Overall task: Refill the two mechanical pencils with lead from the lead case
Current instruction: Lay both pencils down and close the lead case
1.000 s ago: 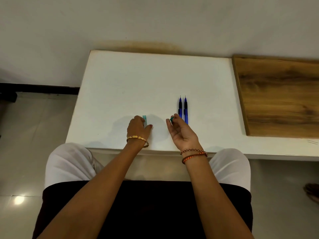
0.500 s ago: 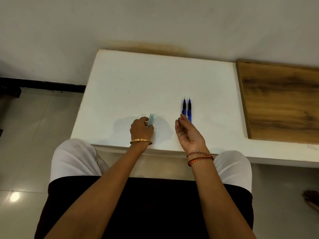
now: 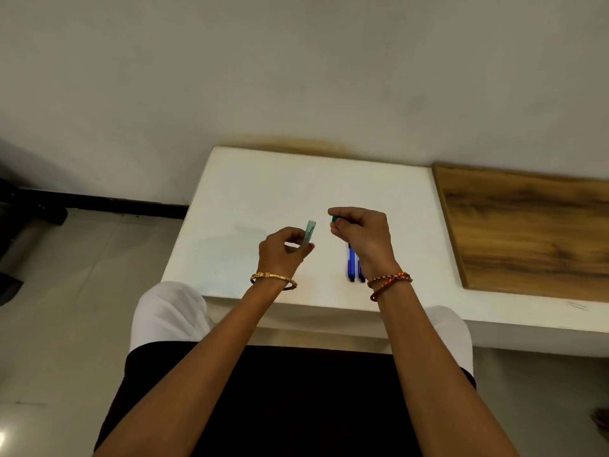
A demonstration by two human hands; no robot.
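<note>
My left hand (image 3: 283, 250) pinches the clear teal lead case (image 3: 309, 231) upright, keeping leads in; my right hand (image 3: 361, 234) pinches its small green cap (image 3: 335, 220) aside.

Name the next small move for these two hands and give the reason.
Probably set the green cap down on the white table. The right hand pinches it, the left hand holds the opened lead case, and both blue pencils still lie untouched beneath the right wrist.
</note>
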